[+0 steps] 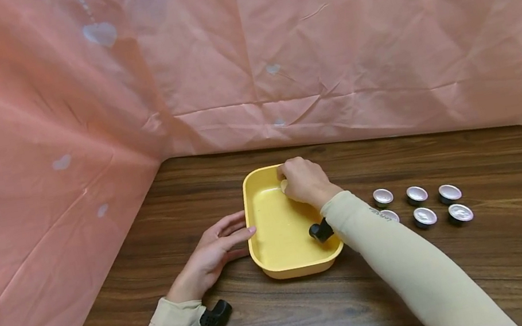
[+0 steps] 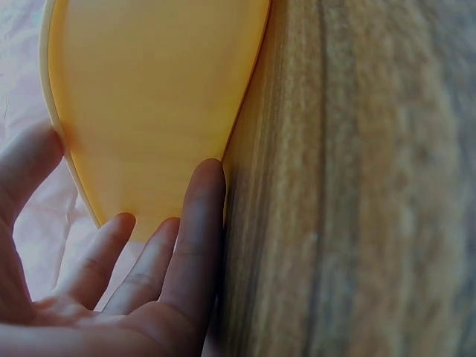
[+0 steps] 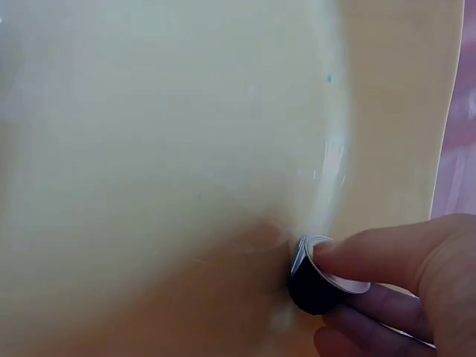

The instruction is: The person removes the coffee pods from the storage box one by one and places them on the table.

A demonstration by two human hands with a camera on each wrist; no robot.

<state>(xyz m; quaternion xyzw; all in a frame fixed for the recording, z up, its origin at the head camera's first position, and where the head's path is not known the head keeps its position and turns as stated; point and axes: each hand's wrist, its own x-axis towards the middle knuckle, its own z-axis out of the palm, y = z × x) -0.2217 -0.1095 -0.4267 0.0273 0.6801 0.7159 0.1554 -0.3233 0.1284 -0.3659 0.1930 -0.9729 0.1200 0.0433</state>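
Note:
A yellow rectangular tub (image 1: 289, 234) stands on the wooden table. My right hand (image 1: 305, 181) reaches over its right side to the far end. There it pinches a small black capsule with a pale foil lid (image 3: 314, 288) between thumb and fingers, low against the tub's inner edge. The capsule is tilted on its side. At the tub's left side, my left hand (image 1: 210, 250) rests its extended fingers on the outer wall, thumb at the rim. The left wrist view shows those fingertips (image 2: 202, 178) against the yellow wall.
Several similar foil-lidded capsules (image 1: 425, 217) stand in two rows on the table right of the tub, one partly behind the right sleeve (image 1: 402, 249). Pink cloth (image 1: 350, 42) with hearts hangs along the back and left of the table (image 1: 268, 325).

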